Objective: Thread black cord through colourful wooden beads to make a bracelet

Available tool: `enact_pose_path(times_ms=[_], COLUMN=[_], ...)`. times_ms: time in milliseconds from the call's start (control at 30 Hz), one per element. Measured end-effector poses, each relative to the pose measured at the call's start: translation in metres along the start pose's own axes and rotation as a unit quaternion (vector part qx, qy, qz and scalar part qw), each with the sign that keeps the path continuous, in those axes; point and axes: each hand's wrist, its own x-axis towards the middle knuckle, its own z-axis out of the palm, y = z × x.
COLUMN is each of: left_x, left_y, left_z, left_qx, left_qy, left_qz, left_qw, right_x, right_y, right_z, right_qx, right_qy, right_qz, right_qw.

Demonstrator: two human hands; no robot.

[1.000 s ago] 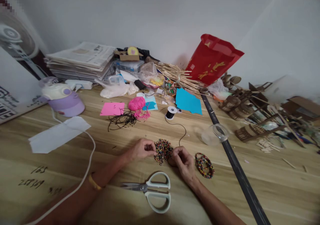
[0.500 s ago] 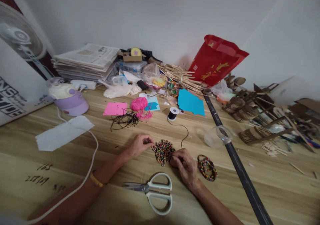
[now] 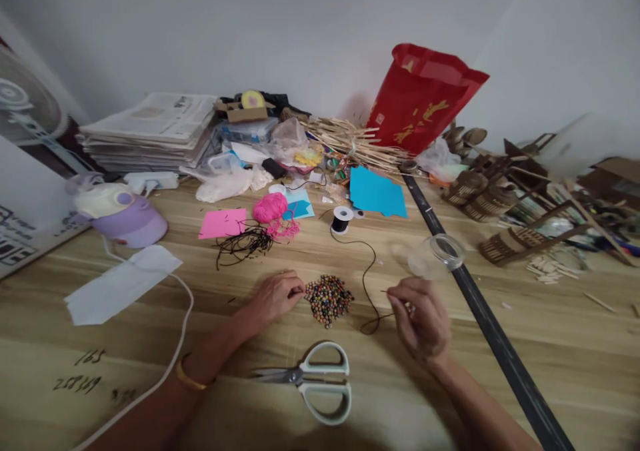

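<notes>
A heap of small multicoloured beads (image 3: 329, 299) lies on the wooden table. At its left edge my left hand (image 3: 277, 296) rests with thumb and fingertips pinched together; whatever is between them is too small to make out. My right hand (image 3: 423, 317) is raised to the right of the heap, pinching a thin black cord (image 3: 371, 264) whose short tip sticks out leftward from the fingers. The cord curves back to a black-and-white spool (image 3: 341, 219). A few beads show behind my right hand, which hides the beaded bracelets. White-handled scissors (image 3: 320, 377) lie in front of the heap.
Pink yarn (image 3: 270, 207), cut black cords (image 3: 245, 244) and a pink paper (image 3: 223, 223) lie further back. A clear round container (image 3: 435, 256) stands near the dark strip (image 3: 475, 311). A white cable (image 3: 185, 317) crosses on the left. Woven baskets (image 3: 515, 241) sit at right.
My right hand has moved right, away from the beads, with the cord, and now covers the bracelets. My left hand stays at the heap's left edge. The view has shifted slightly.
</notes>
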Motion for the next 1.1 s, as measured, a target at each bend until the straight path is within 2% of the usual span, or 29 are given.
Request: enact_pose_path(times_ms=[67, 133, 200, 267, 367, 500, 767, 1100], left_x=[0.001, 0.001, 0.002, 0.002, 0.002, 0.000, 0.000, 0.000], left_y=[-0.001, -0.001, -0.002, -0.002, 0.002, 0.011, 0.009, 0.006], left_z=[0.000, 0.001, 0.004, 0.008, 0.012, 0.013, 0.023, 0.024], left_qx=[-0.007, -0.026, -0.076, -0.170, -0.345, -0.466, -0.528, -0.529], left_qy=[-0.005, 0.000, 0.011, 0.014, -0.037, -0.111, -0.154, -0.165], left_qz=[-0.001, -0.006, -0.024, -0.054, -0.088, -0.069, -0.081, -0.077], left_qw=[1.000, 1.000, 0.997, 0.984, 0.934, 0.875, 0.831, 0.829], right_x=[0.008, 0.011, 0.006, -0.006, -0.029, -0.047, -0.052, -0.052], right_y=[-0.004, -0.009, -0.015, -0.020, -0.024, -0.026, -0.022, -0.023], right_z=[-0.012, -0.017, -0.011, 0.006, 0.037, 0.064, 0.069, 0.069], right_qx=[-0.012, 0.005, 0.048, 0.091, 0.115, 0.141, 0.151, 0.128], right_qy=[0.063, 0.069, 0.017, -0.038, -0.126, -0.160, -0.157, -0.187], right_qz=[-0.003, -0.009, 0.002, 0.022, 0.047, 0.078, 0.091, 0.079], right_qw=[0.998, 0.998, 0.999, 0.995, 0.984, 0.974, 0.972, 0.971])
